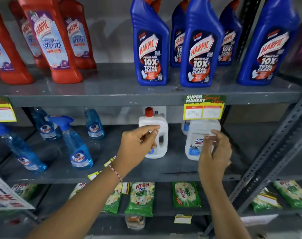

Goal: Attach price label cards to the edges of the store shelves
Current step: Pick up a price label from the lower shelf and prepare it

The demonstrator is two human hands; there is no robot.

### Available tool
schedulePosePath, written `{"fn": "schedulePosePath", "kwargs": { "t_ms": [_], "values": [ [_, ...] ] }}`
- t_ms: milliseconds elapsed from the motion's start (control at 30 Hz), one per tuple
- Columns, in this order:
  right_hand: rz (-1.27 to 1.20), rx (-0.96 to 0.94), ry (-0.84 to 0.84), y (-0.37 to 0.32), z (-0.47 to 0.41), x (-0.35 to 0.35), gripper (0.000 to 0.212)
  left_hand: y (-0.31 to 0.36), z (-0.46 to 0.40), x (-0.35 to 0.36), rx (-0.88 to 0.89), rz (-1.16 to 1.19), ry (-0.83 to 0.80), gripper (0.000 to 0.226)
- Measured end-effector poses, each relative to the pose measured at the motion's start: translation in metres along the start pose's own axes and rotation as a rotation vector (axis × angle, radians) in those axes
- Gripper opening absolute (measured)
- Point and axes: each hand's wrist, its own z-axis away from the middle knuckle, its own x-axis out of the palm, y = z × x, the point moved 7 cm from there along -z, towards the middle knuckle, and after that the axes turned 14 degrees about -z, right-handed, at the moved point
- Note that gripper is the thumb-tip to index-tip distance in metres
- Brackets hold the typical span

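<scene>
Two hands (138,144) (215,152) below "SUPER MARKET" card (203,107); prices perhaps handwritten, illegible.

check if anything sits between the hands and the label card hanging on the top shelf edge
Nothing visible does. The left hand and right hand are raised below the label card, with only open air above them; the white bottles stand further back.

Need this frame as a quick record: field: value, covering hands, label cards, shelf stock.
left hand: raised before the middle shelf, fingertips pinched, contents unclear
right hand: raised beside it, fingers curled, contents unclear
label card: hangs from top shelf edge, under blue bottles
second card: same edge, far left
top shelf: red bottles left, blue right
middle shelf: spray bottles, white jugs
</scene>
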Motion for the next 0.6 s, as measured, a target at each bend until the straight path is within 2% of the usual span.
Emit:
{"fn": "schedulePosePath", "kwargs": {
  "t_ms": [100, 167, 400, 500, 600],
  "values": [
    [-0.053, 0.171, -0.136, 0.037, 0.031, 0.029, 0.02, -0.072, 0.008, 0.007, -0.201, -0.091, -0.1, 0.02],
    [-0.041, 0.24, -0.253, 0.058, 0.052, 0.051, 0.022, -0.113, 0.008, 0.007, -0.235, -0.233, -0.163, 0.02],
    [0.188, 0.515, -0.7, 0.137, 0.129, 0.147, 0.015, -0.223, 0.003, 0.004, -0.474, -0.527, -0.412, 0.032],
    [0.375, 0.478, -0.867, 0.159, 0.151, 0.191, 0.028, -0.259, 0.004, 0.017, -0.54, -0.574, -0.553, 0.043],
    [0.553, 0.421, -0.95, 0.168, 0.16, 0.222, 0.045, -0.28, 0.002, 0.029, -0.549, -0.623, -0.665, 0.05]
  ]
}}
